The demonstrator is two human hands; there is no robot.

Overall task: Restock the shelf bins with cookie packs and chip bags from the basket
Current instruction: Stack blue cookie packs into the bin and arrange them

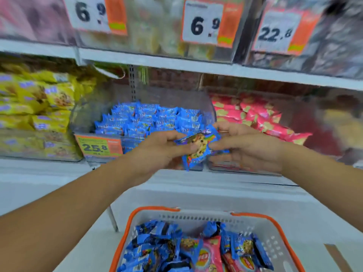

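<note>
Right now both hands hold 1 blue cookie pack [198, 148] in front of the middle shelf bin [98, 122]. The left hand [161, 152] pinches its left edge with thumb on top and fingers curled beneath; the right hand [243, 148] pinches the right edge the same way. That clear bin is already heaped with matching blue cookie packs [149, 118], and its price tag [98, 147] reads 25.8. Yellow packs [37, 103] fill the bin to the left, pink chip bags [253, 116] the bin to the right. Below, an orange-rimmed basket [275, 222] holds more blue packs and a few pink bags.
</note>
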